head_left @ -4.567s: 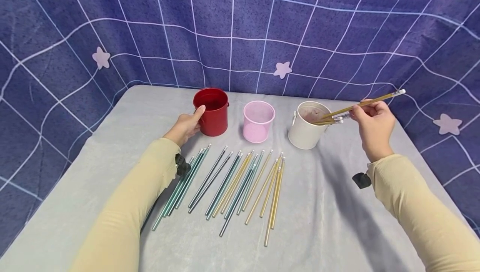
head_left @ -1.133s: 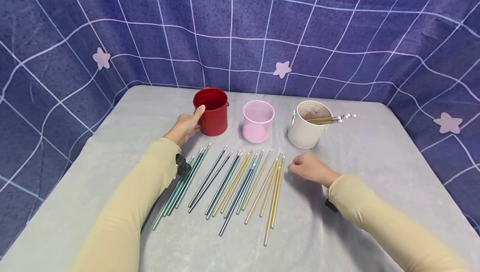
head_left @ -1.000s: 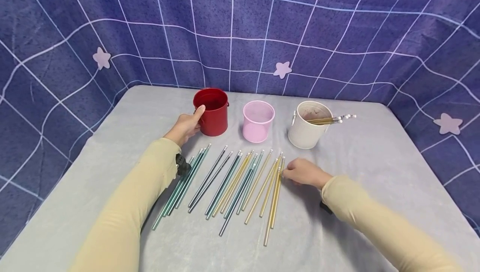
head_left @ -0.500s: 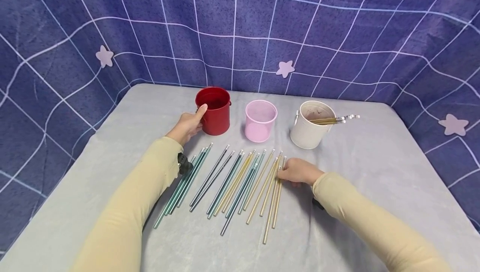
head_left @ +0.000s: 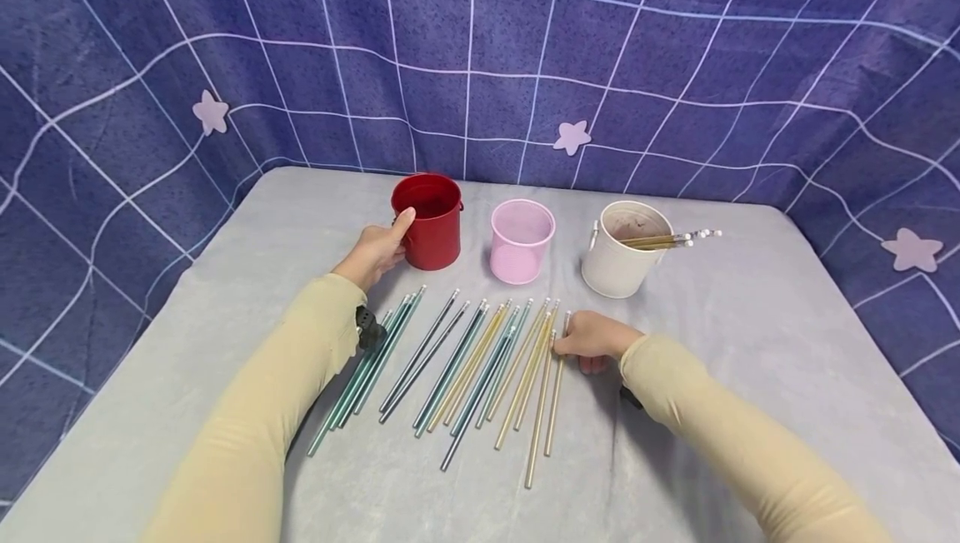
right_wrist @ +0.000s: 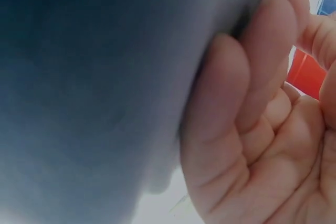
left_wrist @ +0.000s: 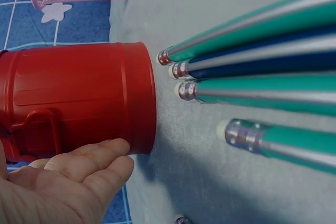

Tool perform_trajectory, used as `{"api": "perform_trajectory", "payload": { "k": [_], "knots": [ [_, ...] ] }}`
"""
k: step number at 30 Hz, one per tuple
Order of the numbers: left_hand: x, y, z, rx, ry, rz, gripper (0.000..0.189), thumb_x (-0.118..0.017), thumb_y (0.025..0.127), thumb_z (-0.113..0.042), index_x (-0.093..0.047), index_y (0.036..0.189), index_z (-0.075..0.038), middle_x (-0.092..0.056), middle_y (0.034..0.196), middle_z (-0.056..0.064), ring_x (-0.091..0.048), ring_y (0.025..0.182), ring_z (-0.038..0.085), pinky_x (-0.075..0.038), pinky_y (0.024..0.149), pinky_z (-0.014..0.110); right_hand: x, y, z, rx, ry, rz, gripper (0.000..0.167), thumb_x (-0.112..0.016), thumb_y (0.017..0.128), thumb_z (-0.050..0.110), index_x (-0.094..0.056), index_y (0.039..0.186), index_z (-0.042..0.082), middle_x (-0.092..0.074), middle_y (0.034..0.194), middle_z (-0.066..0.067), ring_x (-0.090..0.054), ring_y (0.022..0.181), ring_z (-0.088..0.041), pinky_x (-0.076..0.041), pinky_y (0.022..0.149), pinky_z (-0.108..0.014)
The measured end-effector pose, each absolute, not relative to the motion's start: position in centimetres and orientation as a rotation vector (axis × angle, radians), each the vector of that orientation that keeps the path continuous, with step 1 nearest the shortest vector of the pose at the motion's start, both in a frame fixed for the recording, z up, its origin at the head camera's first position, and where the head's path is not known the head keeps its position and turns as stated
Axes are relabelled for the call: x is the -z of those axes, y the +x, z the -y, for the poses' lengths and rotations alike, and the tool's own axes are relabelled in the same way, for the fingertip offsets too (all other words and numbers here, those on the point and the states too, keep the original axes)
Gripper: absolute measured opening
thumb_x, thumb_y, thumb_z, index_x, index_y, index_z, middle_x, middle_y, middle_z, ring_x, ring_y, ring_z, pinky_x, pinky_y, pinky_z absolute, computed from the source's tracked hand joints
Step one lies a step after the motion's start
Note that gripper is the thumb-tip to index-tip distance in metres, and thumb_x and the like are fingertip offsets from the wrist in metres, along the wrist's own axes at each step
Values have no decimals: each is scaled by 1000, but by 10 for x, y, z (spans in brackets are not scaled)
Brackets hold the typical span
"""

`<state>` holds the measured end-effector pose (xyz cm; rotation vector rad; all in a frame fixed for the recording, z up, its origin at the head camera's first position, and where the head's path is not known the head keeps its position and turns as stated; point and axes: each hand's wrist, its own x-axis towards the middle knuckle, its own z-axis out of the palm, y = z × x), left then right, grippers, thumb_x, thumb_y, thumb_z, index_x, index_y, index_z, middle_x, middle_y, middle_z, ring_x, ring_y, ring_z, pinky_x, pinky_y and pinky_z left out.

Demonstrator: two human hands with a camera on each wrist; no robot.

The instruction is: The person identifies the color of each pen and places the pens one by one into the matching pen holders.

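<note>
At the back left stands a red bucket. My left hand holds its side, thumb at the rim and fingers along the outer wall, as the left wrist view also shows near the handle. My right hand is down among the gold pencils at the right end of a row, its fingers curled at a gold pencil near its eraser end. Its fingertips are partly hidden in the head view. Another gold pencil lies just left of them. In the right wrist view a dark blur covers much of the picture beside the right hand's fingers.
A pink mesh cup stands in the middle. The white bucket at right holds several gold pencils, leaning over its rim. Green pencils and dark blue pencils lie on the grey cloth. A blue curtain hangs behind.
My right hand let gold pencils go into the white bucket, then came down and left to the row. There, several gold pencils shifted slightly left. My left hand stayed on the red bucket.
</note>
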<state>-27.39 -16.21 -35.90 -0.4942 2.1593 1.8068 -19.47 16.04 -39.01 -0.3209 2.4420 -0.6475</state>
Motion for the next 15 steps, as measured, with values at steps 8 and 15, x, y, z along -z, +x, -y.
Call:
{"api": "perform_trajectory", "payload": {
  "k": [8,15],
  "knots": [
    [359,-276,160,-1825,-487,-2161,84,-47,95,-52,-23,145,12,-36,145,27,-39,133,28,-28,111,37,390,-195,-164,687,-300,-2427,32,-58,86,22,-53,56,10,-50,40,2,-49,35,-8,-43,36,-23],
    [359,-276,160,-1831,-493,-2148,84,-47,95,-51,-21,146,11,-35,145,27,-38,134,28,-30,110,35,390,-193,-164,721,-305,-2447,30,-58,84,20,-55,56,9,-49,41,2,-47,36,-8,-43,37,-23]
  ]
}}
